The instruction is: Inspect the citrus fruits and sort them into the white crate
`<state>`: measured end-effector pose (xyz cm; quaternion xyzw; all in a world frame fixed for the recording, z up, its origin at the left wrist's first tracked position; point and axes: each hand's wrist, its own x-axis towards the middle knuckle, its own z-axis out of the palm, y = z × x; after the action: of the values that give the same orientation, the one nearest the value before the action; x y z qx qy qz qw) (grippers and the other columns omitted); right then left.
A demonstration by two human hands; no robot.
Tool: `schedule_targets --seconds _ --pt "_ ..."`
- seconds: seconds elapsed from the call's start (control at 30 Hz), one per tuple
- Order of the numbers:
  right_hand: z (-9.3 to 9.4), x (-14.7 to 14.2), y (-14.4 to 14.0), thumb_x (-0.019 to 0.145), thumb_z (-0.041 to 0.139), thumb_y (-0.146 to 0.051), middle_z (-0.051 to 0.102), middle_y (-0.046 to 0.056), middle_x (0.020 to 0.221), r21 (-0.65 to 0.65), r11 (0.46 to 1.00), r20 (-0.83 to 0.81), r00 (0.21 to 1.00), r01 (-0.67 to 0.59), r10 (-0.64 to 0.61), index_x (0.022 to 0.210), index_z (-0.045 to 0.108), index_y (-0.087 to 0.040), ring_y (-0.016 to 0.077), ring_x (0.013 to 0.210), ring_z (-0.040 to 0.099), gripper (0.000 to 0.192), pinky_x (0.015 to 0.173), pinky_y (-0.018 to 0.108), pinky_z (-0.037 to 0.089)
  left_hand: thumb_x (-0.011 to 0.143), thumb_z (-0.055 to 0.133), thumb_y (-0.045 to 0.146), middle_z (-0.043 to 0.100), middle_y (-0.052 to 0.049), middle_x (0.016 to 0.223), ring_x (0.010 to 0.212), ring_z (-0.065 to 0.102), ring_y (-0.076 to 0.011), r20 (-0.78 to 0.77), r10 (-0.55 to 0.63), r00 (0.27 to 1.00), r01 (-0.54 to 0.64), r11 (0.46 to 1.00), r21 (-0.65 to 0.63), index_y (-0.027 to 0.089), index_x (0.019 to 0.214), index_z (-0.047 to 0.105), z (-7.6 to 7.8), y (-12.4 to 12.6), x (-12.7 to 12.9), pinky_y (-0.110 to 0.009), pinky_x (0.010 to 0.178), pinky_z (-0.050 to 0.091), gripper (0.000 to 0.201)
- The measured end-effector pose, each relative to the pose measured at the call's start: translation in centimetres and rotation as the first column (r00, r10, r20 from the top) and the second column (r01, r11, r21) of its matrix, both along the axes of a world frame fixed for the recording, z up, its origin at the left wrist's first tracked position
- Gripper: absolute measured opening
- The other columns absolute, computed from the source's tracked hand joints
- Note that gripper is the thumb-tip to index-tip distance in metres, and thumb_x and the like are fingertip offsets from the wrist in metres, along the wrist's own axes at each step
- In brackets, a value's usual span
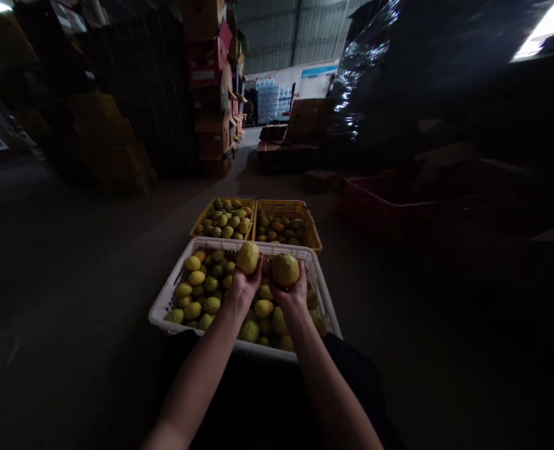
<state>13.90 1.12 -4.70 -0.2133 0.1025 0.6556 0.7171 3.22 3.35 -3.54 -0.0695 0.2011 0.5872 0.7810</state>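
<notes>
Fruits (211, 284), yellow-green and rounded, lie loose in the white crate (267, 352), and two more are held up above its far half, one in each hand. The left hand (245, 284) is curled round the left fruit (248, 257) from below, with fingers up its right side; the right hand (295, 294) cups the right fruit (285, 269) from beneath, fingers rising on both sides of it. Both palms seem turned upward, so the weight probably sits in the hand instead of hanging from a pinch, a sensible hold for smooth, round things that might bruise or roll. The two held fruits are apart, side by side, and most of each skin is left uncovered, which would make them easy to look over and compare.

The white crate lies between dark-clothed legs and just in front of the body, likely so that both arms can reach it without stretching; whether it rests on the floor or on something else cannot be told. Beyond its far edge, two yellow crates, the left one (202, 216) and the right one (311, 228), stand side by side, both holding similar fruits, presumably kept close for the same easy reach
</notes>
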Motion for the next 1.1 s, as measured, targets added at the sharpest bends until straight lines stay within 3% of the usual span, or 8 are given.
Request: schedule_targets --seconds 0.1,0.23,0.47,0.63,0.73,0.87,1.1 --pt "0.7 -0.1 -0.2 0.089 0.052 -0.041 0.074 0.003 0.069 -0.107 0.994 -0.024 0.999 -0.024 0.021 0.092 0.065 -0.020 0.0187 0.064 0.072 0.024 0.061 0.034 0.063 0.088 0.044 0.022 0.072 -0.009 0.104 0.095 0.071 -0.0225 0.036 0.019 0.999 -0.019 1.000 0.006 0.022 0.122 0.064 0.7 0.0 -0.2 -0.032 0.069 0.063 0.039" --pt "1.1 -0.1 -0.5 0.084 0.052 -0.035 0.073 0.002 0.067 -0.061 0.998 -0.023 1.000 -0.022 0.021 0.083 0.066 -0.021 0.0182 0.065 0.072 0.020 0.062 0.033 0.062 0.088 0.045 0.025 0.073 -0.008 0.095 0.086 0.071 -0.0209 -0.014 0.013 1.000 -0.013 1.000 0.023 0.020 0.113 0.068 1.6 -0.6 -0.6 -0.029 0.066 0.060 0.035" --pt "0.5 0.0 -0.9 0.077 0.057 -0.031 0.072 -0.001 0.066 0.190 0.980 -0.022 0.998 -0.061 0.066 0.071 0.065 -0.023 0.0165 0.064 0.070 0.012 0.060 0.029 0.060 0.086 0.052 0.029 0.065 -0.001 0.072 0.064 0.065 -0.0134 -0.066 -0.170 0.983 0.181 0.957 0.228 0.019 0.084 0.067 2.3 -1.9 -1.4 -0.020 0.050 0.053 0.018" --pt "0.3 0.1 -1.1 0.078 0.057 -0.032 0.070 0.000 0.066 0.285 0.946 0.010 0.987 -0.157 0.161 0.067 0.063 -0.022 0.0160 0.058 0.066 0.016 0.056 0.030 0.058 0.088 0.052 0.032 0.057 0.000 0.060 0.050 0.059 -0.0131 -0.199 -0.299 0.933 0.352 0.871 0.343 0.017 0.062 0.057 3.1 -2.1 -1.9 -0.021 0.038 0.049 0.030" --pt "0.3 0.0 -1.2 0.078 0.057 -0.031 0.069 0.000 0.065 0.311 0.934 0.051 0.984 -0.177 0.170 0.065 0.063 -0.022 0.0157 0.056 0.064 0.017 0.056 0.030 0.057 0.091 0.046 0.037 0.051 -0.001 0.056 0.046 0.055 -0.0135 -0.275 -0.349 0.896 0.429 0.839 0.335 0.016 0.056 0.054 3.5 -2.4 -2.0 -0.022 0.033 0.046 0.041" --pt "0.2 -0.1 -1.3 0.080 0.054 -0.033 0.067 0.000 0.067 0.330 0.924 0.113 0.979 -0.195 0.166 0.065 0.062 -0.022 0.0163 0.058 0.063 0.020 0.057 0.033 0.057 0.093 0.036 0.034 0.048 -0.004 0.054 0.046 0.053 -0.0140 -0.287 -0.352 0.891 0.434 0.845 0.313 0.016 0.054 0.053 3.8 -2.6 -2.0 -0.021 0.032 0.044 0.046" --pt "0.5 -0.2 -1.3 0.079 0.056 -0.032 0.065 0.000 0.066 0.319 0.924 0.135 0.975 -0.209 0.174 0.066 0.060 -0.022 0.0165 0.058 0.062 0.018 0.065 0.037 0.058 0.093 0.041 0.040 0.046 -0.003 0.056 0.046 0.052 -0.0138 -0.250 -0.365 0.897 0.426 0.866 0.263 0.017 0.055 0.052 3.3 -2.4 -2.4 -0.022 0.032 0.044 0.046"
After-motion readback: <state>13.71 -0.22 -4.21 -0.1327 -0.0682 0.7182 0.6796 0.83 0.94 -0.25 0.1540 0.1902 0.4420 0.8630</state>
